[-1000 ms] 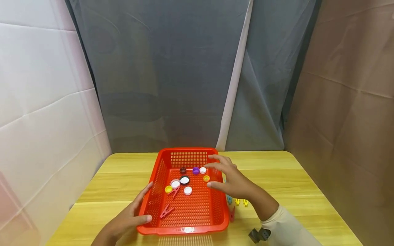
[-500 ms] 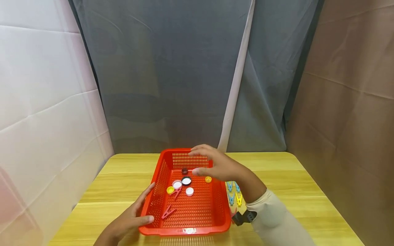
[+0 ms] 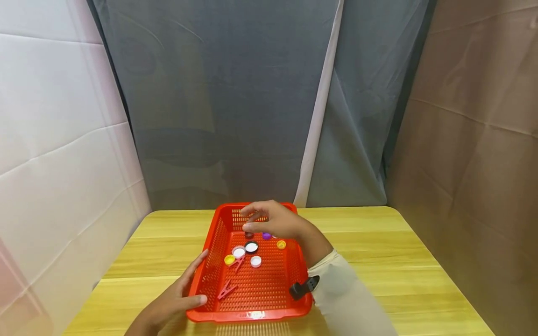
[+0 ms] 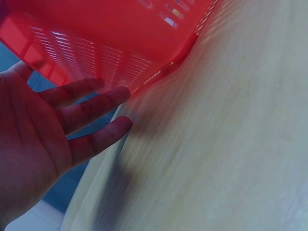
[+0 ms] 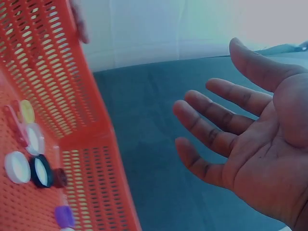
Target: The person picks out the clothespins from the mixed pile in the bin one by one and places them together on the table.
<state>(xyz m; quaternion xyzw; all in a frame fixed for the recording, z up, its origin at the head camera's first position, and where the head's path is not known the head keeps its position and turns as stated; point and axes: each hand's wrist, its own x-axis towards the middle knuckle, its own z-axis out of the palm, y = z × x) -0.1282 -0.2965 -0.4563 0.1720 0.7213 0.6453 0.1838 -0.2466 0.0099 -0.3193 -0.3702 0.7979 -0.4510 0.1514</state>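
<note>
A red plastic basket stands on the table. My left hand rests against its left side, thumb at the rim, with straight fingers along the outside in the left wrist view. Over the basket's back part hovers my right hand, fingers loosely spread and palm bare. In the head view its thumb appears close to a brown cap. Around that lie a purple cap, a black-rimmed cap, white caps and yellow caps. Two pink clothespins lie on the basket floor.
The wooden table extends on both sides of the basket. Grey cloth hangs behind it, with a white cloth on the left and a brown cloth on the right. A small black device sits on the right wrist.
My right hand has moved left across the basket, toward the brown cap. The blue and yellow clothespins at the basket's right are now hidden behind the right arm. My left hand has stayed put.
</note>
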